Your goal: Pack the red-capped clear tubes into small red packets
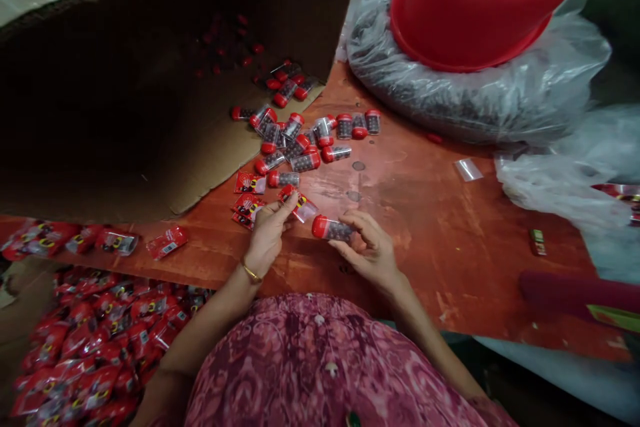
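Observation:
My right hand [369, 250] grips a small clear tube with a red cap [331, 229], filled with dark beads and held sideways just above the red-brown board [440, 227]. My left hand [267, 233] pinches a small red and clear plastic sleeve [301, 205], its open end facing the tube's cap. The tube and the sleeve are a short gap apart. Two more red sleeves [249, 193] lie on the board just beyond my left hand. A heap of several like tubes [300, 140] lies farther back.
A big open cardboard box [150, 80] lies on its side at the back left, tubes spilling from it. A clear bag of dark beads [475, 93] carries an upturned red basin [480, 7]. Packed red sleeves [90, 347] fill a box at the lower left.

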Demonstrator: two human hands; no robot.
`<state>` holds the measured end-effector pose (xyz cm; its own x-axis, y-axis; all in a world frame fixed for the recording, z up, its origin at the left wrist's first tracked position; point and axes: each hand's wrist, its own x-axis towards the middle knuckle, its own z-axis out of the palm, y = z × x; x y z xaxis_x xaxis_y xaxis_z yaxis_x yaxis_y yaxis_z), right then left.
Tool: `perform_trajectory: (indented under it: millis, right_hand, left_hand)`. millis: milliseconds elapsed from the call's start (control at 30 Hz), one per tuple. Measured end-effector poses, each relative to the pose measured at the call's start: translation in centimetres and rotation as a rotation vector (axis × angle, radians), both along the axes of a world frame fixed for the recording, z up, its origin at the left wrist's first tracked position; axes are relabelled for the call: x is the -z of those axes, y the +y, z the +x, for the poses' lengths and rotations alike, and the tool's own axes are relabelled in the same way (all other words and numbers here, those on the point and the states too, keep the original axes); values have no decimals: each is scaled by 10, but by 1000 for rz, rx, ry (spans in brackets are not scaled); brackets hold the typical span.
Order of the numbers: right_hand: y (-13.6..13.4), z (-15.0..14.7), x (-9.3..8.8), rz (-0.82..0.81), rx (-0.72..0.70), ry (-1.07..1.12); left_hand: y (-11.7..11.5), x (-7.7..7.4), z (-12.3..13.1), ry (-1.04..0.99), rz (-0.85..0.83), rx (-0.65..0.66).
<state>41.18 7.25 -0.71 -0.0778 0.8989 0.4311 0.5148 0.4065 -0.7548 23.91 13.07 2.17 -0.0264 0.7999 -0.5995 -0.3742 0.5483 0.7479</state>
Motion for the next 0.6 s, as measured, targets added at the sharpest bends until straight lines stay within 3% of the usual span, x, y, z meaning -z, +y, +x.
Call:
perform_trajectory:
  millis: [267,467,600]
  right_hand:
    - [-2,-3,-5,-47,-9,-46]
    - [1,-6,0,-33,69,-47]
    - [3,-16,7,-29,110,31]
  left_hand:
    - [-4,-4,4,2,8,53]
    - [-2,6,3,84,112,58]
    - [-4,7,9,-21,161,45]
